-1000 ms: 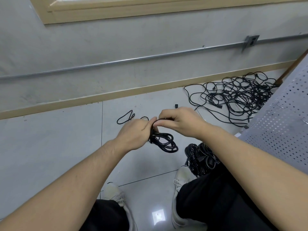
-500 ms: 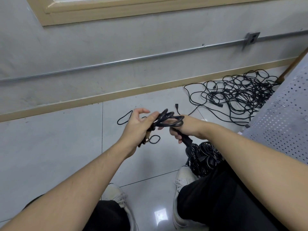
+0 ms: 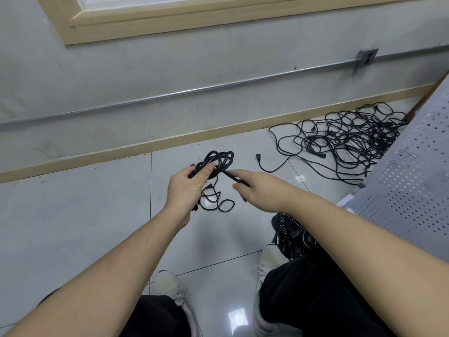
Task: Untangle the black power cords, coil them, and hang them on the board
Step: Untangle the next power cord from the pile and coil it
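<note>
Well above the glossy white floor tiles (image 3: 73,227), the person's left hand (image 3: 187,190) grips a bundle of looped black power cord (image 3: 218,160), thumb and curled fingers closed round the gathered loops, which stand up past the knuckles toward the beige baseboard (image 3: 97,156). From the bundle a loose tail of the same cord hangs down and trails in a few slack curls on the tile just below the left hand. The right hand (image 3: 257,190), just to the right of the bundle, pinches a straight stretch of that cord where it leaves the loops; the index finger points forward along it and the other fingers curl underneath. Farther right of the bundle, against the baseboard, lies a large tangled heap of thin black cords (image 3: 347,144), with one strand and its plug end (image 3: 258,158) running out toward the hands (the plug lies apart from the bundle, on the tile). Below and right of the bundle, beside the person's right white sneaker (image 3: 267,261), sits a dense pile of coiled black cords (image 3: 289,237), partly hidden by the right forearm. At the far right of the bundle a grey perforated metal board (image 3: 408,190) leans in. Beyond the baseboard, a grey wall carries a thin metal conduit (image 3: 170,96) leading to a small outlet box (image 3: 366,58).
</note>
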